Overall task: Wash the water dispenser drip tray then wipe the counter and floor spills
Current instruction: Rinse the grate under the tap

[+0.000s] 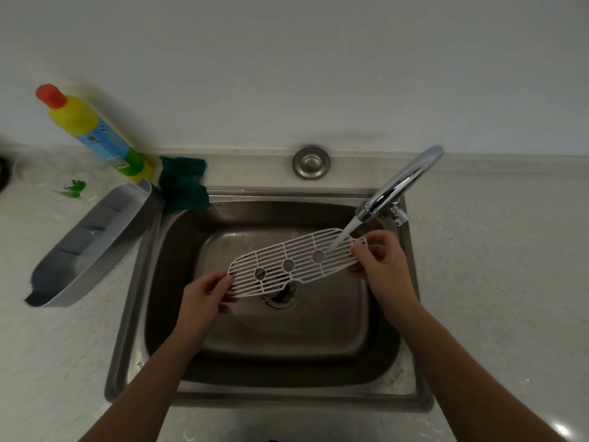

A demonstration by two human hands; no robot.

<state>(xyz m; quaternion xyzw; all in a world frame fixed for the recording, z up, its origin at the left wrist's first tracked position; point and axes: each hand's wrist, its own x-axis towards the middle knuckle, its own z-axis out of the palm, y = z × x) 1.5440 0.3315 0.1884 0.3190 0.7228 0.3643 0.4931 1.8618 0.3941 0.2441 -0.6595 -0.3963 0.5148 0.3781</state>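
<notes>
Head view: my left hand (208, 293) and right hand (381, 266) grip the grate (296, 263) under running water (345, 234), rinsing; next, I judge, I slide it so the stream covers the rest.

Grate (296, 261) over sink (134, 314), tray (92, 247) left, faucet (401, 183) right.

- White slotted drip tray grate (296, 263) w/ three round holes: held level over sink basin, tilted up to right, water stream hitting its right part.
- Grey drip tray base (92, 247): empty, lying diagonally on tabletop left of sink.
</notes>
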